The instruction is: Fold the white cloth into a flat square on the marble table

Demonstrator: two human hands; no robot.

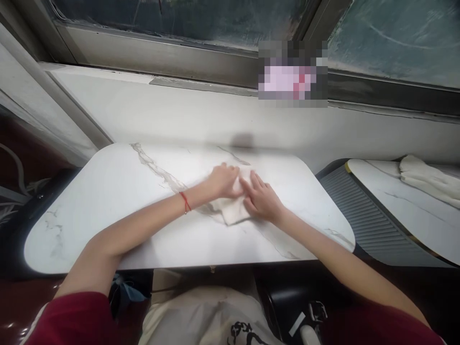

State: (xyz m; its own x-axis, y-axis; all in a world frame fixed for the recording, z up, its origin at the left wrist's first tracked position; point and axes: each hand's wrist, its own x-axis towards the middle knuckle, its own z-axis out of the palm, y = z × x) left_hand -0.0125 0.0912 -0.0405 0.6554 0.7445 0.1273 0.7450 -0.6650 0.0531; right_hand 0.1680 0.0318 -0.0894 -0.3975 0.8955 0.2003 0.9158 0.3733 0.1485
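Both hands work close together on a white cloth (233,213), which lies bunched a little right of the middle of a white desk (108,211) with grey marble-like veins and rounded corners. The left hand (223,182) is on the cloth's left and far part, its fingers bent down over it; whether they pinch the fabric cannot be made out. The right hand (264,197) bears on the right part of the cloth, its fingers somewhat spread and the thumb toward the near side; whether it grasps a fold is also impossible to tell. The two hands are just beside each other, and a pointed flap of cloth shows on the near side between them. A thin red cord (186,203) circles the left wrist, and both arms come out of dark red sleeves (79,318). Beyond the desk's far edge stands a pale wall panel (172,112), with a metal-framed window (187,21) above it and a pixelated patch (293,79) over the sill on the right. To the right, a grey ribbed panel (373,220) borders a second desk (413,208), on whose far part lies another pale cloth (429,178), crumpled.
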